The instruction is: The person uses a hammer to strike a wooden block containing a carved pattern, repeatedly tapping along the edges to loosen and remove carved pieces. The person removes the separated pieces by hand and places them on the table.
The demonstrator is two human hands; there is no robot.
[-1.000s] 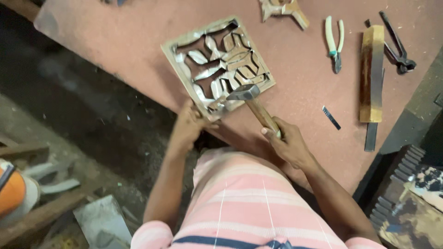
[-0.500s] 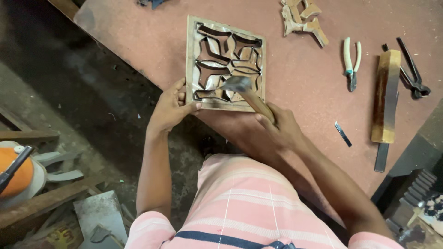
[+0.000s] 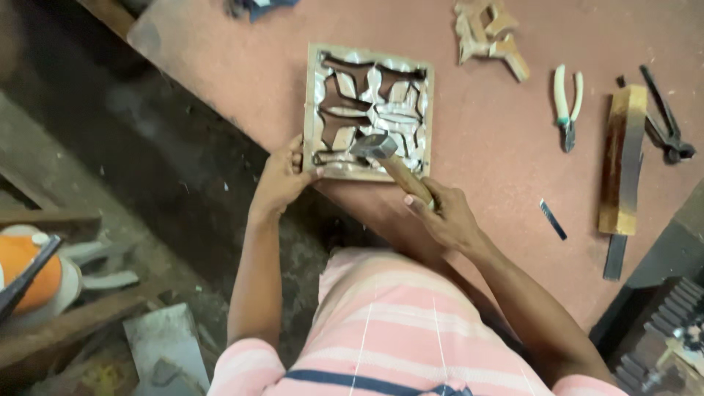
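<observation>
Now right hand (image 3: 447, 216) around hammer (image 3: 389, 161).

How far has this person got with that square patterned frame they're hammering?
Done, by the look of it: bent metal strips already fill the square frame in a pattern. In hand: the left hand grips the frame's near-left corner while the right hand sets a hammer head on its near edge. Left: wooden blocks, pliers and a loose metal strip lie unused on the table.

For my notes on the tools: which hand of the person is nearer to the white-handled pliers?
Right. The right hand, gripping the hammer, lies left of and below the pliers; the left hand is farther left, at the square frame.
</observation>
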